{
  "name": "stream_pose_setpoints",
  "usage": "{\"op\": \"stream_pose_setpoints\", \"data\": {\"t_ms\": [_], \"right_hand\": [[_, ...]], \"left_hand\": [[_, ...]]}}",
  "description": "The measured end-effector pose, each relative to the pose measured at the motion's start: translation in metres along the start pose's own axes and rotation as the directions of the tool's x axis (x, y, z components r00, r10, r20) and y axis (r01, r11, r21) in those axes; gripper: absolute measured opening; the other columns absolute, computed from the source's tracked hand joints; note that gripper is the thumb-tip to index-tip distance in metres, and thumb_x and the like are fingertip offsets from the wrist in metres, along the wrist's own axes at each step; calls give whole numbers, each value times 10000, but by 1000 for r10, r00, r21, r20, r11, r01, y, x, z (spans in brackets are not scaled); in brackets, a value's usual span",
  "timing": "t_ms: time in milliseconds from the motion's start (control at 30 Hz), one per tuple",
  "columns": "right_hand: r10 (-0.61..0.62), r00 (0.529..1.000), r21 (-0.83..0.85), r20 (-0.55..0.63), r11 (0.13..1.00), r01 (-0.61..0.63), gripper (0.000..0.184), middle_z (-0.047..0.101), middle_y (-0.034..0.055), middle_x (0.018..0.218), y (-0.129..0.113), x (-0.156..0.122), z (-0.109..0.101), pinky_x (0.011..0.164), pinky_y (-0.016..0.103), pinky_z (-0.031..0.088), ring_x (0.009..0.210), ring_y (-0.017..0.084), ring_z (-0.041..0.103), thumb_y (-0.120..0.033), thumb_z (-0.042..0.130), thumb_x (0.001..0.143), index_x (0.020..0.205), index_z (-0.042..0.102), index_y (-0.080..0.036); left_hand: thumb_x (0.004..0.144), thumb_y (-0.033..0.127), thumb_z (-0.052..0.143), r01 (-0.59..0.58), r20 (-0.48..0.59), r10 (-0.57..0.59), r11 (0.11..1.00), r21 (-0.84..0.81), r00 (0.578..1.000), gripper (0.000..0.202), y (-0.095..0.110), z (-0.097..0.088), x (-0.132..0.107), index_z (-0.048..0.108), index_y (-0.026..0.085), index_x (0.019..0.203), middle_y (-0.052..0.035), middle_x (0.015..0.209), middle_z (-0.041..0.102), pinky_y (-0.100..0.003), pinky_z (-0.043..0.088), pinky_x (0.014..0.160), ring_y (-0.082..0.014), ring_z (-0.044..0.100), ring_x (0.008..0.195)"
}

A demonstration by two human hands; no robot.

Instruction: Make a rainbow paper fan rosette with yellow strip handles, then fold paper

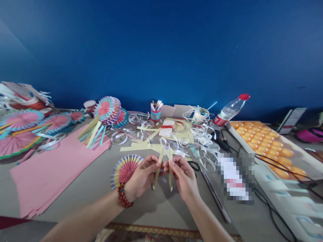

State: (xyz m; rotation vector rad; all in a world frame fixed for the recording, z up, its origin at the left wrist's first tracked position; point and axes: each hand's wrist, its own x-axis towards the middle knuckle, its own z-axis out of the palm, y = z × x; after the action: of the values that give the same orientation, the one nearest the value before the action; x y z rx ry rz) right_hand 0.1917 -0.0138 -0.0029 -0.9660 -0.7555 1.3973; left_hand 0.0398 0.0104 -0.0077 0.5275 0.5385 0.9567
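Both my hands are raised close together above the front of the table. Between the thumb and fingers of my left hand is a pale yellow paper strip, held near upright. A second pale yellow strip is pinched in my right hand, a small gap away from the first. The lower ends of both strips look bent or folded. Just left of my left hand lies a round pleated paper fan in pink, yellow and lilac. Behind my hands, more yellow strips lie on the table.
Pink paper sheets and several pleated fans lie at left. Curled white strips cover the back middle, by a pen cup. A bottle leans at back right, near a tray of orange domes. Black cables run alongside.
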Motion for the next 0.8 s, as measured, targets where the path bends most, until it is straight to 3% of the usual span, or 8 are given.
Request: {"op": "stream_pose_setpoints", "data": {"t_ms": [400,600,800], "right_hand": [[-55,998,-73,16,996,56,162,659,6,765,4,1,-4,698,268,474,725,150,584,-362,735,829,809,661,-220],[-112,993,-121,-31,987,108,175,624,1,846,8,5,-8,743,239,423,804,141,536,-356,775,788,747,686,-211],[24,998,47,-52,999,-21,182,636,-6,762,10,7,-8,689,252,441,715,141,540,-364,829,716,752,720,-223]], "left_hand": [[768,175,788,-14,-2,14,1000,6,1000,164,-1,1,0,644,174,847,-6,841,637,-269,516,821,-136,646,818],[738,170,810,2,-33,-1,999,43,999,182,0,1,-1,646,172,816,13,797,612,-210,500,720,-106,621,750],[692,188,848,33,-67,-31,999,37,997,246,5,8,-3,630,167,802,14,779,624,-206,502,706,-101,617,715]]}}
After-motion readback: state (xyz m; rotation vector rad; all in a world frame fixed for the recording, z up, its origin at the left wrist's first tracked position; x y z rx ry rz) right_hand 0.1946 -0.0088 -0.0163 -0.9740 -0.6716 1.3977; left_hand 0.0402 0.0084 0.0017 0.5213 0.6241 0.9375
